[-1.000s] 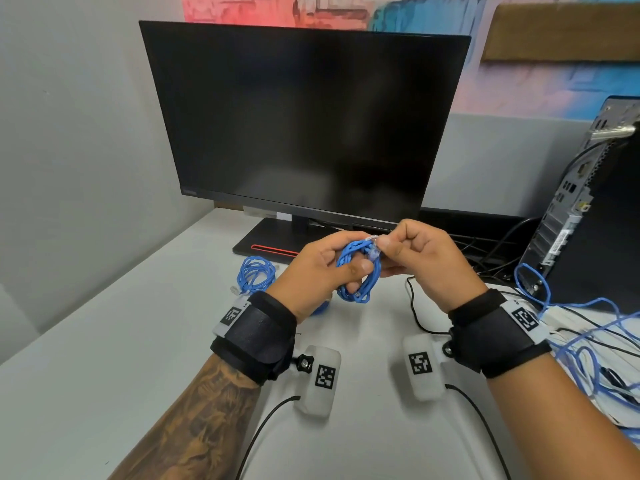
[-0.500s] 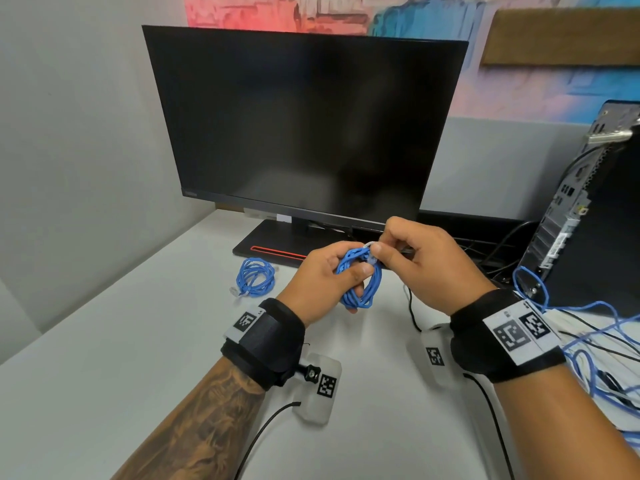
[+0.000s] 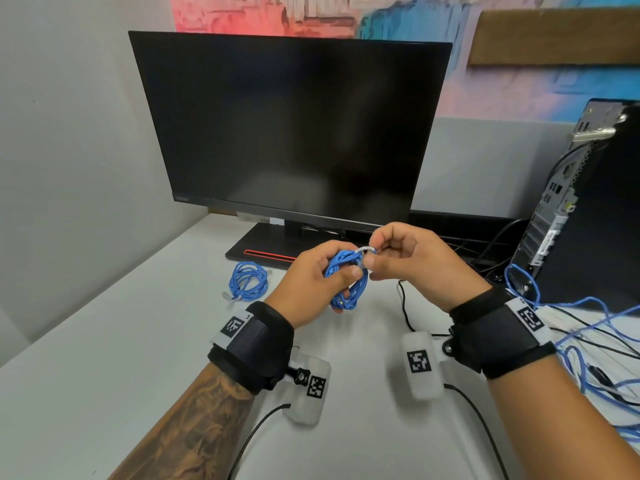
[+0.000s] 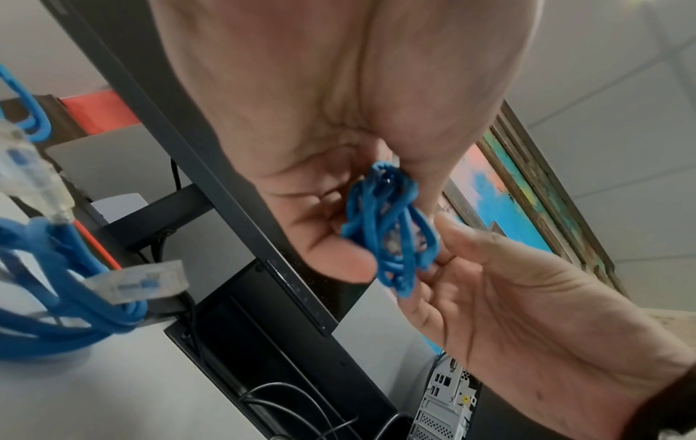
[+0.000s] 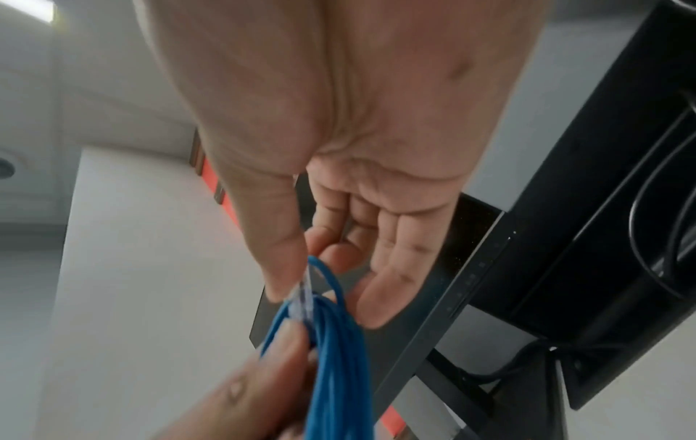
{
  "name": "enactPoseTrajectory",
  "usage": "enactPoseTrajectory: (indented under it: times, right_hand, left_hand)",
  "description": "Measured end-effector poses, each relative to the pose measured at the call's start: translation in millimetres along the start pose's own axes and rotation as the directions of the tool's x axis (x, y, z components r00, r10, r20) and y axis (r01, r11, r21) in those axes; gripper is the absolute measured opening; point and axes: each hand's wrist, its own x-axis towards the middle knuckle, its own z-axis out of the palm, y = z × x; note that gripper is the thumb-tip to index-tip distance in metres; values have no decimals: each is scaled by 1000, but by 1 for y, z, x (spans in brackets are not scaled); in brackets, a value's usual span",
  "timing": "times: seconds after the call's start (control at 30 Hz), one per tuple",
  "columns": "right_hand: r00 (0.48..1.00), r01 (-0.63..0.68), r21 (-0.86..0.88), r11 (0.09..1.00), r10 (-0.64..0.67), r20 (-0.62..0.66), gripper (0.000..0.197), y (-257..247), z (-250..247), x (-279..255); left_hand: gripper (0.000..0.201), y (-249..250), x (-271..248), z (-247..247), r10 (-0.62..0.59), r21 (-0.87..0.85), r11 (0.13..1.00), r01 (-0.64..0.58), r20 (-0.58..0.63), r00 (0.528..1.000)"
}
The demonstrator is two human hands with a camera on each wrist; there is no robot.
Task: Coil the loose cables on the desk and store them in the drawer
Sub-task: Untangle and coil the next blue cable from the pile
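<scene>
A small coil of blue network cable (image 3: 346, 282) (image 4: 391, 232) (image 5: 335, 351) hangs above the desk in front of the monitor. My left hand (image 3: 311, 282) grips the coil, thumb across its front. My right hand (image 3: 398, 261) pinches the cable's clear plug end (image 3: 366, 250) (image 5: 303, 293) at the top of the coil between thumb and forefinger. A second blue coil (image 3: 247, 280) (image 4: 56, 297) lies on the desk to the left, near the monitor base. Loose blue cables (image 3: 588, 341) sprawl at the right edge. No drawer is in view.
A black monitor (image 3: 294, 126) stands at the back of the white desk (image 3: 104, 341). A computer tower (image 3: 588, 202) with plugged cables stands at the right. Thin black wires (image 3: 405, 306) run across the desk under my hands.
My right hand has lifted the plug end slightly over the top of the coil. Both hands stayed close together in front of the monitor base.
</scene>
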Motion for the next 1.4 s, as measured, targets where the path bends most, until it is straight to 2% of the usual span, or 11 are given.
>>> enactPoseTrajectory:
  times: [0.23,0.43,0.53,0.6,0.67,0.73,0.8,0.9,0.97,1.23,1.4]
  right_hand:
    - [997,72,-59,996,-73,-11,8,2,-6,-1]
    - [945,236,-220,947,-276,-175,6,11,17,4]
    - [949,269,-100,958,-281,-143,10,10,20,4]
    - [943,265,-16,964,-263,-202,13,8,24,5]
    - [951,209,95,973,-179,-250,14,5,30,5]
    - [972,142,134,981,-113,-205,15,6,32,5]
    - [977,126,121,985,-101,-189,15,8,29,6]
    - [942,174,78,982,-143,-305,12,10,28,7]
    - [915,237,23,971,-215,-341,10,10,34,7]
    - [934,290,-29,957,-289,-208,8,14,35,6]
    - [924,287,-98,953,-303,-235,7,18,37,5]
  left_hand:
    - [32,3,-3,-1,7,-62,998,-2,76,997]
    - [23,-4,2,3,-10,-112,994,0,-90,996]
    - [19,-4,3,-2,-15,-133,991,-3,-137,991]
    - [18,-2,3,-4,4,-140,990,-23,-132,991]
    - [16,-1,2,-4,31,-130,990,-47,-126,992]
    - [15,0,2,-4,49,-112,992,-64,-131,990]
    - [17,0,2,-3,26,-148,988,-42,-111,993]
    - [20,0,2,0,-23,-262,965,11,-42,999]
    - [19,-1,3,1,-23,-226,974,3,-85,996]
    - [18,0,3,3,-38,-214,977,-8,-208,977]
    - [20,2,4,1,-31,-200,980,4,-131,991]
